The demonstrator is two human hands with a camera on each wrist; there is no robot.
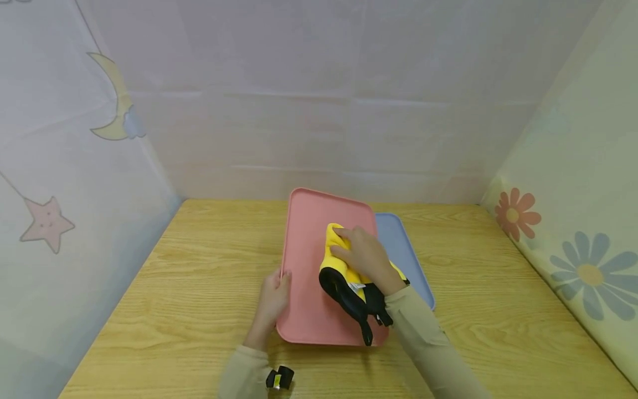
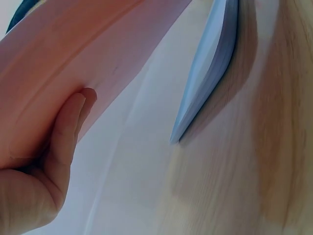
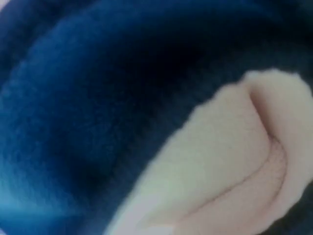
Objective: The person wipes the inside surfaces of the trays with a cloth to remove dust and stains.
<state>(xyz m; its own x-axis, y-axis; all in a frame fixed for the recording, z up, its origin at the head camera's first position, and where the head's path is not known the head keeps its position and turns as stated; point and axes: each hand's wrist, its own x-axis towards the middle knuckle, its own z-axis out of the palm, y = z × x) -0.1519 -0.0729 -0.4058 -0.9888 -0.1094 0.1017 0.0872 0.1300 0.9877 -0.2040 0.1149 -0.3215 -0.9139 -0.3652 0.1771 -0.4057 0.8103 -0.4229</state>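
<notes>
My left hand point(image 1: 274, 293) grips the left edge of a pink tray point(image 1: 304, 310). The tray appears raised and tilted above the table. In the left wrist view, curled fingers point(image 2: 66, 132) lie against the tray's pink surface point(image 2: 112, 58). A soft yellow and black plush toy point(image 1: 335, 260) with a white tag lies over the pink tray, its black parts hanging toward the front. From above, my right hand point(image 1: 366, 255) grips its yellow part. Dark, fuzzy fabric point(image 3: 98, 98) fills most of the right wrist view, close and blurred.
A blue tray point(image 1: 406, 252) is partly hidden behind the pink tray's right side; its edge point(image 2: 210, 73) shows in the left wrist view. The wooden table point(image 1: 199, 277) is bounded by printed fabric walls point(image 1: 319, 111). A small black object point(image 1: 280, 378) is beside the left sleeve.
</notes>
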